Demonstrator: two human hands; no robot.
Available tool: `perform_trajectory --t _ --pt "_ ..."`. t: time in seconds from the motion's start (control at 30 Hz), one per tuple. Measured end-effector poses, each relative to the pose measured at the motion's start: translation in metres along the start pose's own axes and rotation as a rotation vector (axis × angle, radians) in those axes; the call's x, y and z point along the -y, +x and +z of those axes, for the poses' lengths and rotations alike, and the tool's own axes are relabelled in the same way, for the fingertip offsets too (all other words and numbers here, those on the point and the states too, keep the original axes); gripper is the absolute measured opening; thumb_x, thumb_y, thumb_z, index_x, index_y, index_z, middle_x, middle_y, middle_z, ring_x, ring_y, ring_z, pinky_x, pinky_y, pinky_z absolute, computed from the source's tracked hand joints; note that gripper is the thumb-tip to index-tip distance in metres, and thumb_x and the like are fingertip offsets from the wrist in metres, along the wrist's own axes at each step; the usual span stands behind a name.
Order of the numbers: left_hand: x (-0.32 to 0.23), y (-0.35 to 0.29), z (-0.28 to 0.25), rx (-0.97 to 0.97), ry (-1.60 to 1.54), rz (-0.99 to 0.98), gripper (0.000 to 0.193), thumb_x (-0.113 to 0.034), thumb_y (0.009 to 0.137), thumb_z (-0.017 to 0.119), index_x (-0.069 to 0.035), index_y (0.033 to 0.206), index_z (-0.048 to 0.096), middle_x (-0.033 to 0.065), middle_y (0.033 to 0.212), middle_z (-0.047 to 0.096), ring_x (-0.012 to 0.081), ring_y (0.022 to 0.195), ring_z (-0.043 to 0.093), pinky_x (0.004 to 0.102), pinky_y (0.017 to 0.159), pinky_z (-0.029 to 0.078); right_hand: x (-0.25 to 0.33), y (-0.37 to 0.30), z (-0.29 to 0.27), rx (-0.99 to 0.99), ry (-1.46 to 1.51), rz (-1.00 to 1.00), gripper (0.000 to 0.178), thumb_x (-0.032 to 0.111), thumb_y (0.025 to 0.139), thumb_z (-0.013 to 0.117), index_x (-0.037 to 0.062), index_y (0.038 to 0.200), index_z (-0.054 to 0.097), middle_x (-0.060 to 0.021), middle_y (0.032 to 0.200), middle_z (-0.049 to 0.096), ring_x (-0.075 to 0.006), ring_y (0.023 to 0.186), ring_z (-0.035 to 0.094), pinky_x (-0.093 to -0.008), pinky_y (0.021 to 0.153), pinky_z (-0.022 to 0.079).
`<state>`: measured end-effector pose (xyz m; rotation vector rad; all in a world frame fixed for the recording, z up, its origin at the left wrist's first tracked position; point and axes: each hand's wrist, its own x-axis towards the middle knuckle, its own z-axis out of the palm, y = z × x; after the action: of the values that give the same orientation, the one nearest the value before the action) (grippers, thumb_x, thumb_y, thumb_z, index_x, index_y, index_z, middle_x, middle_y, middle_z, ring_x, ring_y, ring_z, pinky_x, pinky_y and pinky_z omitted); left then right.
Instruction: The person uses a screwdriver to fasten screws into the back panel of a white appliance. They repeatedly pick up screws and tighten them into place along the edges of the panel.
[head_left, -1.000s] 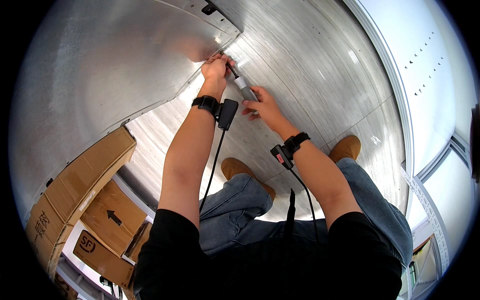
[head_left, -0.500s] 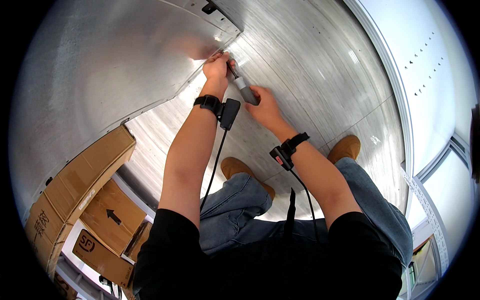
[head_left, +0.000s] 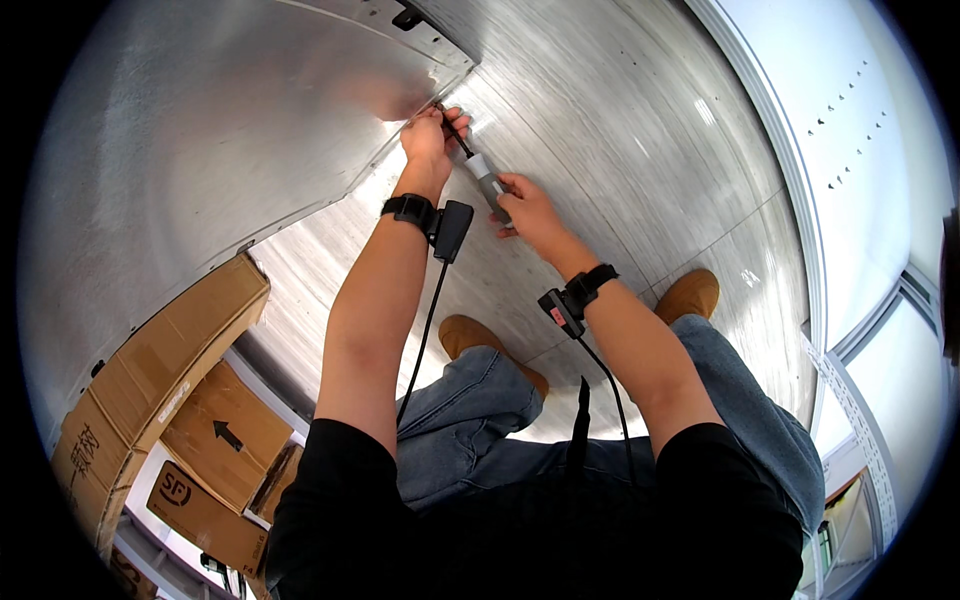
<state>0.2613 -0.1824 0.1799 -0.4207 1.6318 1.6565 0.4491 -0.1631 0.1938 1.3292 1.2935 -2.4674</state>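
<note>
A screwdriver with a grey handle and a dark thin shaft slants up and left toward the lower edge of a large shiny metal panel. My right hand grips its handle, thumb on top and some fingers showing beneath. By the panel's edge, near its far corner, my left hand is curled about the shaft close to the tip, with its fingertips showing on the right side of the shaft. The tip and whatever it touches are too small to make out.
Several cardboard boxes stand at the lower left beside the panel. Grey wood-look flooring lies under my brown shoes. A white panel with small holes rises on the right. Cables hang from both wrist straps.
My right hand's fingers have shifted on the handle, which shows more of it. My left hand has moved slightly left, and its fingers have spread a little around the shaft.
</note>
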Motion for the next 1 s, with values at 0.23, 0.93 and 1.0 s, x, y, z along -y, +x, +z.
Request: perform_trajectory --t 0.23,0.93,1.0 --pt "-0.005 -0.003 0.012 -0.070 -0.004 -0.009 0.016 -0.011 0.095 0.044 0.002 0.098 0.053 0.0135 0.086 0.063 0.0243 0.070 0.064 0.0345 0.061 0.055 -0.023 0.012 0.001 -0.151 -0.388 -0.282 0.051 0.014 0.076 0.072 0.0017 0.121 0.051 -0.0133 0.105 0.052 -0.0225 0.091 0.056 -0.0335 0.074 0.049" --pt "-0.020 -0.033 0.020 0.345 0.166 -0.036 0.024 -0.017 0.095 0.040 -0.004 0.112 0.051 0.0100 0.098 0.061 0.0241 0.090 0.065 0.0333 0.078 0.051 -0.004 -0.019 -0.024 -0.148 0.061 -0.107 0.036 0.009 0.078 0.059 0.0012 0.113 0.055 -0.0054 0.089 0.057 -0.0142 0.073 0.055 -0.0288 0.058 0.047" --pt "-0.025 -0.045 0.041 0.402 0.226 -0.019 0.024 -0.017 0.095 0.041 -0.003 0.112 0.051 0.0108 0.099 0.061 0.0242 0.091 0.065 0.0341 0.079 0.051 0.002 -0.027 -0.041 -0.165 0.128 -0.116 0.034 0.009 0.077 0.057 0.0008 0.110 0.056 -0.0057 0.086 0.055 -0.0143 0.072 0.055 -0.0278 0.057 0.046"
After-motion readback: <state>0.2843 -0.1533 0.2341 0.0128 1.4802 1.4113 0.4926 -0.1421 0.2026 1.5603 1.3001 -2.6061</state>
